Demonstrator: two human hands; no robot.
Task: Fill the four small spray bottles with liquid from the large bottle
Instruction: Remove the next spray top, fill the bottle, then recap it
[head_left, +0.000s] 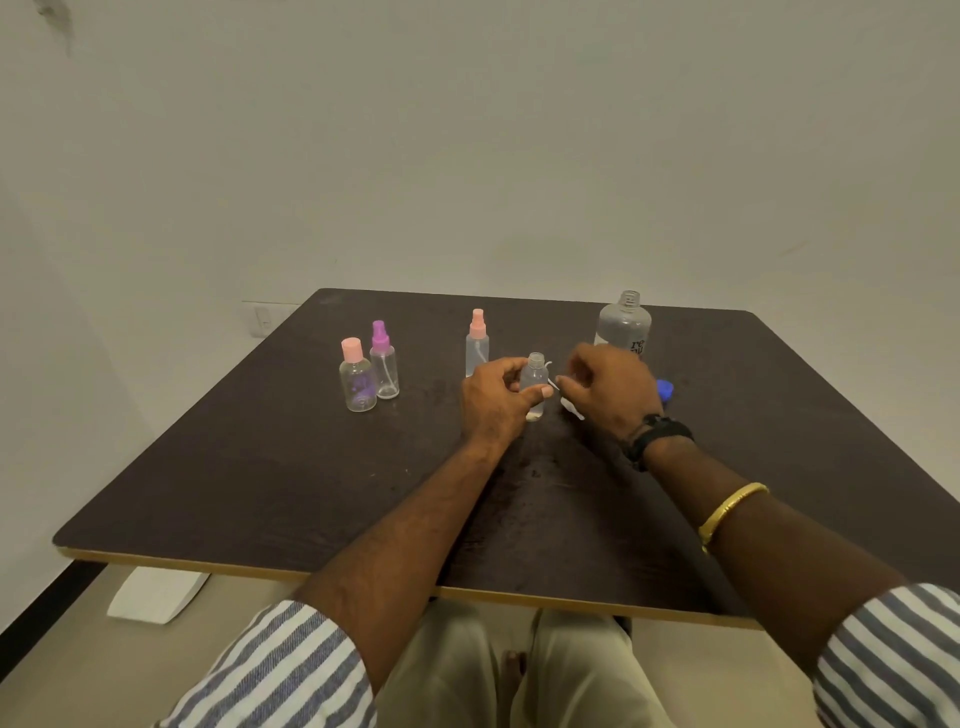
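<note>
A small clear bottle (535, 376) stands uncapped at the table's middle, and my left hand (496, 402) grips its body. My right hand (608, 392) is just to its right, fingers closed on a white spray top (569, 405) with its thin tube; the top is partly hidden. The large clear bottle (623, 325) stands open behind my right hand, its blue cap (666, 389) lying beside my wrist. Three capped small bottles stand further left: a pink flat-capped one (357, 382), a purple sprayer (383, 361) and a pink sprayer (477, 345).
The dark table (260, 483) has a light wooden edge near my lap and reaches a white wall at the back. A white block (156, 595) lies on the floor at the left under the table edge.
</note>
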